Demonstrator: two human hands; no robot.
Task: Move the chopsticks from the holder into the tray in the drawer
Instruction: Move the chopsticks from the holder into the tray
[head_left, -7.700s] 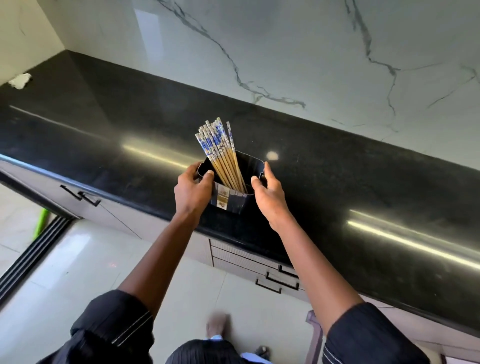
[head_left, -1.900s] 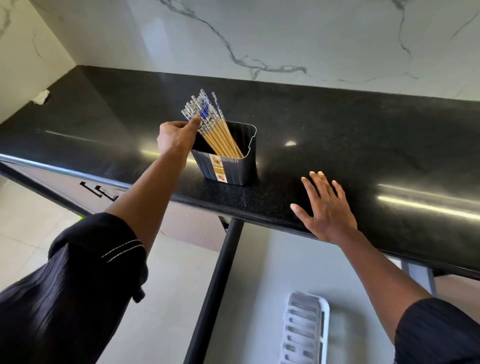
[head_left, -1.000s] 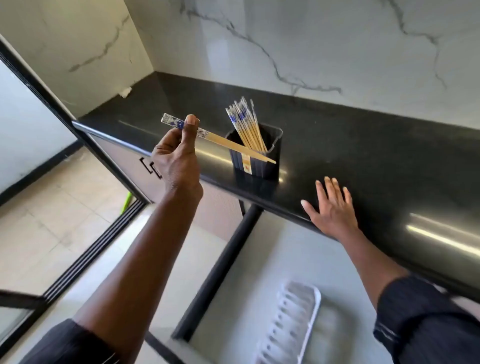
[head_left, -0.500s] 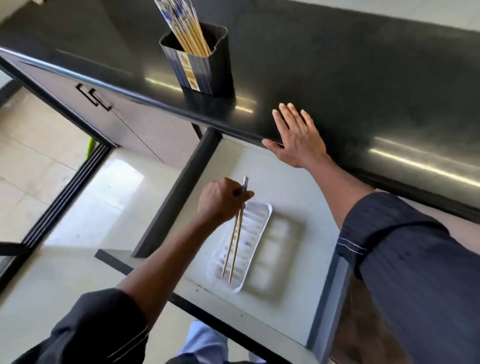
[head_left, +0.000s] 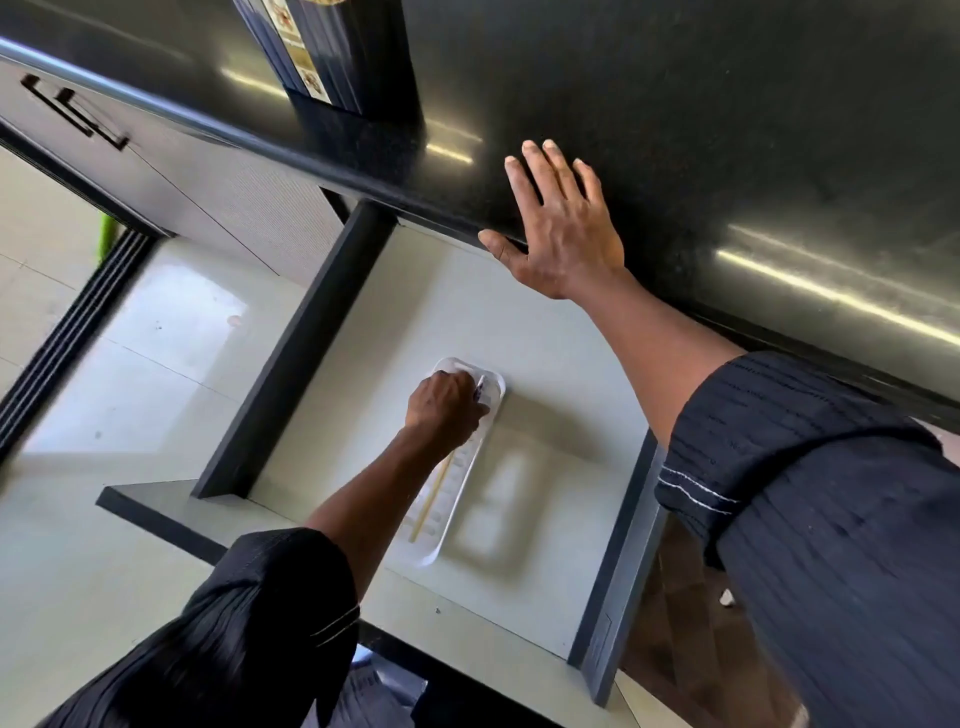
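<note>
**Inspector A:** State the position of the left hand (head_left: 445, 410).

**Inspector B:** It is down inside the open drawer (head_left: 540, 332), over the far end of the white tray (head_left: 441, 540). The fingers are curled closed around the patterned top ends of the chopsticks (head_left: 434, 491). The wooden shafts run from under the hand toward the tray's near end and lie within its rim. Whether they rest fully on the tray floor cannot be told.

**Inspector A:** And the right hand (head_left: 561, 228)?

**Inspector B:** Flat, fingers spread wide, palm down on the front edge of the black countertop (head_left: 701, 130), holding nothing. The thumb hangs past the edge, above the drawer.

**Inspector A:** Location of the holder (head_left: 337, 52)?

**Inspector B:** Upright on the countertop, well to the left of the right hand. Only its lower body shows, dark and ribbed with a label strip; the top is cut off by the frame, so its contents cannot be seen.

**Inspector A:** Tray placement?

**Inspector B:** Lying on the drawer's pale floor, lengthwise front to back, nearer the left wall than the right.
</note>
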